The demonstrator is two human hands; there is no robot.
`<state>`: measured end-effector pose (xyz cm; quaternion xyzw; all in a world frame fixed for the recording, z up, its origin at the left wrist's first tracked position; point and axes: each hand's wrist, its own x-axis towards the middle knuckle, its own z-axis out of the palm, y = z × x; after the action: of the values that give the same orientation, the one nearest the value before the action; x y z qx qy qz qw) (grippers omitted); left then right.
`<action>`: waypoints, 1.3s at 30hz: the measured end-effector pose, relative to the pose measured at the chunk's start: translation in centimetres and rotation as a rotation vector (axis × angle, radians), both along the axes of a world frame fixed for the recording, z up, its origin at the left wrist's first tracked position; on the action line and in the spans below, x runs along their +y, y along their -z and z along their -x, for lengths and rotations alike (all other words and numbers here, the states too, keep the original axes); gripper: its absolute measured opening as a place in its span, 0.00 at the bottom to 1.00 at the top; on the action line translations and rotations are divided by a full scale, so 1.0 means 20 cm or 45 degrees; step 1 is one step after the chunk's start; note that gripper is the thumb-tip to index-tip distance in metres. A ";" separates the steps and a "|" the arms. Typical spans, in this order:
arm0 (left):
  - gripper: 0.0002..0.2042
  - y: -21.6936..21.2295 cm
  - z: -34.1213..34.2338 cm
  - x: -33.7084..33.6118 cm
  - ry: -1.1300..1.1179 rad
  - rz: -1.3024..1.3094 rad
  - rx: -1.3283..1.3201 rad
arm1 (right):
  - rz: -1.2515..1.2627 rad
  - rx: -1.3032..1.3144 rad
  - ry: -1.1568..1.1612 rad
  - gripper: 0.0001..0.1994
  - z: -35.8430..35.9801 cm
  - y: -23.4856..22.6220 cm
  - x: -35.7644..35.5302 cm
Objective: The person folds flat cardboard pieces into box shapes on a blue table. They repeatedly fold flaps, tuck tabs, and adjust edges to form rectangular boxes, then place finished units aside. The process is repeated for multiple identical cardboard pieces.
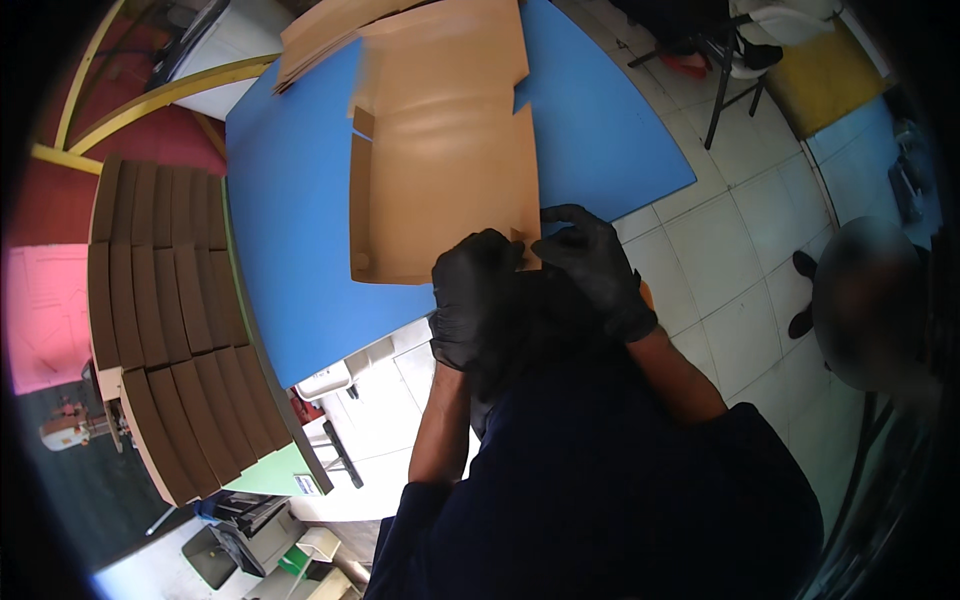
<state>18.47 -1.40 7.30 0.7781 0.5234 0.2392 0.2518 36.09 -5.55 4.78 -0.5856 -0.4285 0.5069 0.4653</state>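
Note:
A brown cardboard box [445,180], partly folded, lies on the blue table. Its left side wall and near wall stand up, while the far part stretches out flat as a lid panel. At the near right corner, my left hand [470,290] in a black glove has its fingers curled closed on the near wall. My right hand [597,268], gloved too, pinches the same corner from the right, where small folded flaps show between the hands. The exact grip of the fingertips is partly hidden.
More flat cardboard sheets [325,40] lie at the table's far left. Rows of folded brown boxes [170,310] stand stacked on a green-topped surface to the left. The blue table [620,160] ends at a tiled floor on the right. A folding chair [722,75] stands far right, and a person is at the right edge.

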 end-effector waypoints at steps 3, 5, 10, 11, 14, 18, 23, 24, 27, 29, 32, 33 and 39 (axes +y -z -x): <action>0.06 0.02 0.01 0.07 0.109 -0.097 0.213 | -0.007 0.208 0.140 0.19 0.04 0.03 -0.02; 0.05 0.03 0.04 0.09 0.172 -0.056 0.231 | -0.117 0.230 0.182 0.17 0.05 0.05 -0.02; 0.03 0.03 0.05 0.11 0.254 0.006 0.310 | -0.020 0.347 0.123 0.20 0.04 0.07 -0.01; 0.03 0.03 0.04 0.11 0.255 0.001 0.288 | -0.011 0.404 0.139 0.20 0.05 0.07 0.00; 0.03 0.02 0.03 0.11 0.162 0.160 0.171 | 0.104 0.599 0.247 0.21 0.08 0.07 0.02; 0.08 0.02 0.03 0.11 0.172 0.103 0.049 | 0.062 0.454 0.262 0.22 0.10 0.07 0.03; 0.05 0.00 0.05 0.10 0.043 0.347 -0.273 | -0.037 0.220 0.137 0.23 0.06 0.06 0.03; 0.06 0.00 0.05 0.10 0.047 0.378 -0.386 | -0.007 0.250 0.135 0.23 0.07 0.06 0.03; 0.07 -0.02 0.05 0.11 0.039 0.507 -0.338 | 0.008 0.324 0.156 0.22 0.09 0.05 0.04; 0.07 -0.03 0.04 0.11 0.086 0.433 -0.275 | 0.005 0.357 0.155 0.21 0.10 0.05 0.04; 0.08 -0.04 0.04 0.12 0.152 0.340 -0.161 | -0.017 0.364 0.168 0.21 0.10 0.05 0.04; 0.08 -0.04 0.03 0.13 0.177 0.304 -0.127 | -0.008 0.375 0.173 0.21 0.10 0.05 0.04; 0.09 -0.04 0.01 0.15 0.224 0.327 -0.001 | -0.038 0.383 0.159 0.21 0.11 0.01 0.05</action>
<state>18.32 1.69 8.17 0.7821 0.4795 0.1476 0.3696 33.80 -4.46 4.57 -0.5217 -0.3243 0.5525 0.5634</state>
